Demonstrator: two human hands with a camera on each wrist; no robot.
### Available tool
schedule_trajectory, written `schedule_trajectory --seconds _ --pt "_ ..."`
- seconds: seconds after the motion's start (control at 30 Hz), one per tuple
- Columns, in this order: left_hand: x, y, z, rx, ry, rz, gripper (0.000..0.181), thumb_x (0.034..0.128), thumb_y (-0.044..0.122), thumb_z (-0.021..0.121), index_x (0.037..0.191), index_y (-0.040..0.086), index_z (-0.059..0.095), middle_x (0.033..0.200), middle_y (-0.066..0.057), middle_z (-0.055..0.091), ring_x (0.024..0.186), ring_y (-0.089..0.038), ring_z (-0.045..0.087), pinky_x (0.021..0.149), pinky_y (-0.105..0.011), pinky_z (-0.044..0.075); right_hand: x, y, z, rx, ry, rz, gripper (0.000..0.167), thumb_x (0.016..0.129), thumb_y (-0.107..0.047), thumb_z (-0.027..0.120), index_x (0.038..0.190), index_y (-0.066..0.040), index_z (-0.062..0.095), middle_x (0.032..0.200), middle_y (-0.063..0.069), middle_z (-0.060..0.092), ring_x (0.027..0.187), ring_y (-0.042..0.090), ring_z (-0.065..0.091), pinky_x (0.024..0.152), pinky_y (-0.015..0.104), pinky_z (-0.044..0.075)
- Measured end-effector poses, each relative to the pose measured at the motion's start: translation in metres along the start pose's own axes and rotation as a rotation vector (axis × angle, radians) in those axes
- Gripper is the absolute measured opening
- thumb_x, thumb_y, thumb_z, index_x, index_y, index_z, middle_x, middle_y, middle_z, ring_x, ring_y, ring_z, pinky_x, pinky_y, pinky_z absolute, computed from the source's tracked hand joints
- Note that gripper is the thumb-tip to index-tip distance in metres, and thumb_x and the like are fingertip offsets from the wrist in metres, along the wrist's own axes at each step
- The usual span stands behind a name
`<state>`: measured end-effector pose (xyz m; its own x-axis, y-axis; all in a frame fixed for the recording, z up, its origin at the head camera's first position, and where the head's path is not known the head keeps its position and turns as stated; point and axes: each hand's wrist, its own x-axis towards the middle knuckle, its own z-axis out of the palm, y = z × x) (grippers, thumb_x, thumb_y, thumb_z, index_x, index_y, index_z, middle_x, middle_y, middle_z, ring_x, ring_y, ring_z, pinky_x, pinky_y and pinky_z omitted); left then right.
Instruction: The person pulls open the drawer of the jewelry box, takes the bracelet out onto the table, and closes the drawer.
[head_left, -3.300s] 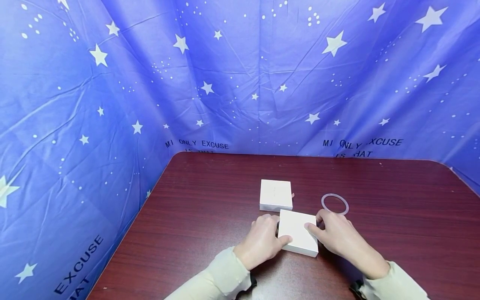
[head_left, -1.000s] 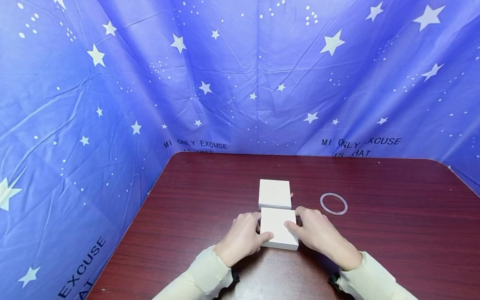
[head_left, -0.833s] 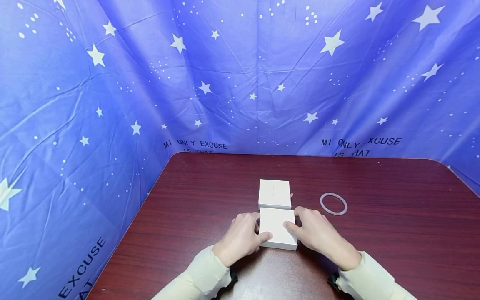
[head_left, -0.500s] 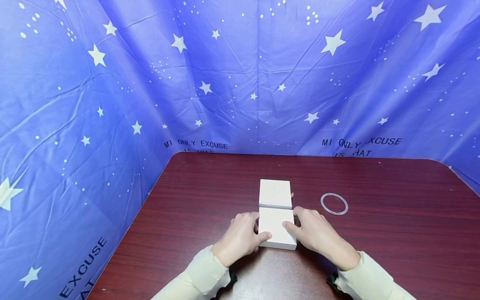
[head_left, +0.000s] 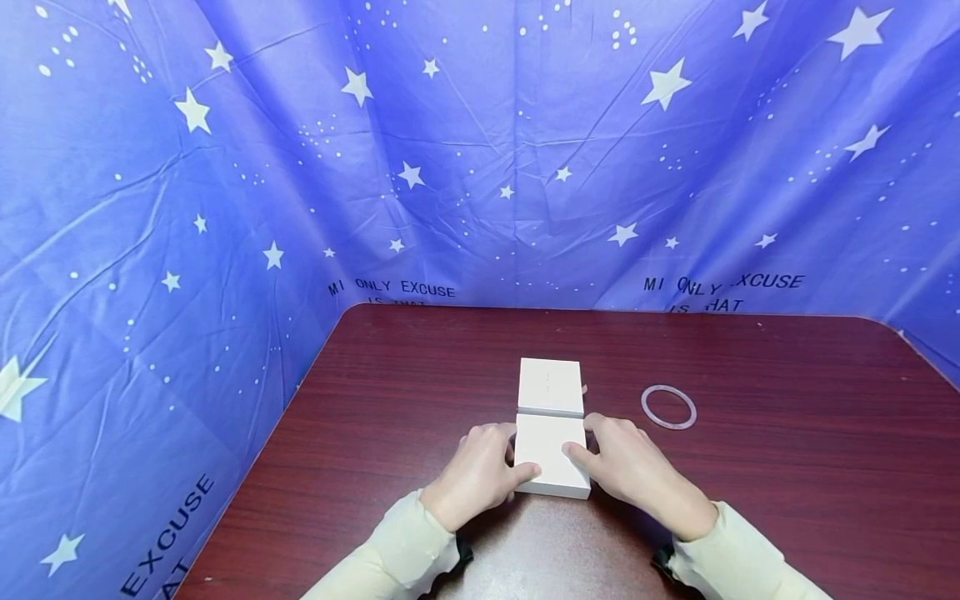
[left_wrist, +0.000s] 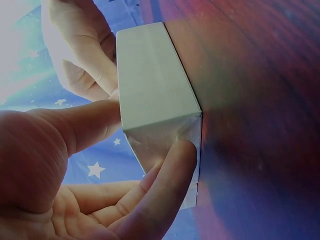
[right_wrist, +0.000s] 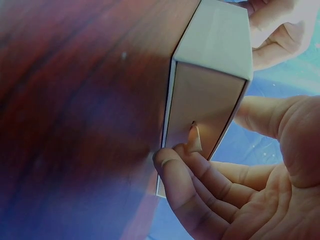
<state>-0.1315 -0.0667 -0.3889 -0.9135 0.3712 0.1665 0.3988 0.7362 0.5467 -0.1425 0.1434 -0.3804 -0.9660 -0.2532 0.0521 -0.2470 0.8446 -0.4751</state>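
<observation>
A square white box (head_left: 551,450) lies flat on the table, directly in front of a second white box (head_left: 550,385) of like size. My left hand (head_left: 480,468) grips the nearer box from its left, thumb on top and fingers along the side. From the opposite side my right hand (head_left: 633,471) holds the same box, its thumb also on the top. In the right wrist view, a small pale ribbon tab (right_wrist: 195,139) sticks out of the drawer-like side of this box, near my fingertips. The two boxes stand edge to edge; whether they touch is unclear.
A pale, translucent bangle-like ring (head_left: 669,407) lies on the dark red wooden table (head_left: 405,375) to the right of the farther box. Blue star-printed cloth (head_left: 465,150) hangs behind and left of the table.
Both hands have slid the nearer box left and slightly away, turning it a little, so it lines up with the farther box. Over the last second the shift is slight. The ring stays put.
</observation>
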Motion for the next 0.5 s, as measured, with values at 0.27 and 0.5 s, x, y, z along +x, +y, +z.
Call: schedule_trajectory --seconds 0.27,0.5 --pt "0.0015 -0.0005 0.0007 0.014 -0.008 0.017 0.021 0.0794 0.029 0.076 0.081 0.017 0.059 0.059 0.014 0.051 0.051 0.0 0.047 0.053 -0.021 0.041 -0.0005 0.0007 -0.0007 0.004 0.006 -0.002 0.022 0.085 -0.031 0.068 0.084 -0.011 0.059 0.06 -0.003 0.048 0.053 0.013 0.044 0.049 0.031 0.036" --pt "0.0017 -0.0005 -0.0002 0.026 -0.008 0.016 0.021 0.0794 0.03 0.076 0.08 0.018 0.059 0.06 0.013 0.05 0.054 -0.001 0.048 0.053 -0.022 0.041 -0.0003 0.0008 -0.001 0.007 0.008 -0.006 0.023 0.084 -0.031 0.068 0.085 -0.01 0.06 0.06 -0.003 0.048 0.052 0.013 0.044 0.049 0.03 0.036"
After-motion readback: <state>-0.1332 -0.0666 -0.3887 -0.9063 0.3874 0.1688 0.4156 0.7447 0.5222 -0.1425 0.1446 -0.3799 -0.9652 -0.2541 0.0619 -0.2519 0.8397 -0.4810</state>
